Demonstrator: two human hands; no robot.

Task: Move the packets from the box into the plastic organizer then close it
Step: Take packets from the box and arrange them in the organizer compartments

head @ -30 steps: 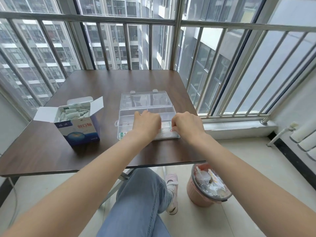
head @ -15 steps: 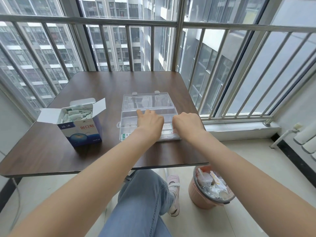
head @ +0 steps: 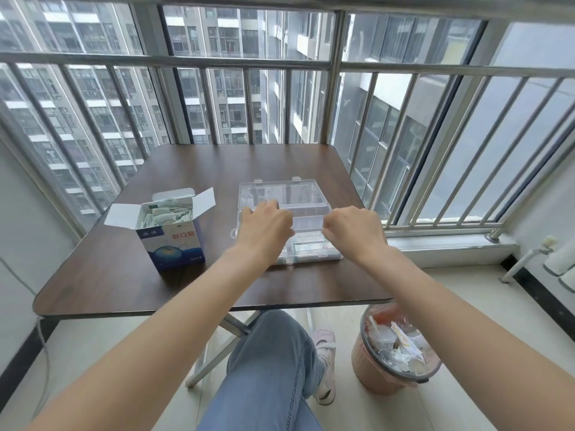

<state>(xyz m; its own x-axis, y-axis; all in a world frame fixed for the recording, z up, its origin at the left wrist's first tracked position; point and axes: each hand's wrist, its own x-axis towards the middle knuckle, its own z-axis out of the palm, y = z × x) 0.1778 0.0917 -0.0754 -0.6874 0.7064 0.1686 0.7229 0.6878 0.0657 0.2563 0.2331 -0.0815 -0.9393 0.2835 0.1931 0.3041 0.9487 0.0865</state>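
Note:
A clear plastic organizer [head: 311, 219] lies on the brown table [head: 224, 169], its lid [head: 280, 192] folded back flat behind it. White packets [head: 309, 245] lie in its near compartments. My left hand [head: 264, 230] hovers over the organizer's left half, fingertips reaching to the hinge line by the lid. My right hand [head: 354, 231] is over the right half with fingers curled under; what they touch is hidden. The open blue-and-white box [head: 174, 247] stands to the left, with more packets [head: 161, 214] inside.
A railing and window bars [head: 311, 65] run close behind and to the right of the table. A pink bin [head: 367, 371] full of scraps stands on the floor by my right side. My knee in jeans [head: 267, 368] is under the table's front edge.
Both hands have moved from the organizer's near compartments toward its back row and hinge. The camera has tilted, so the table sits lower in view.

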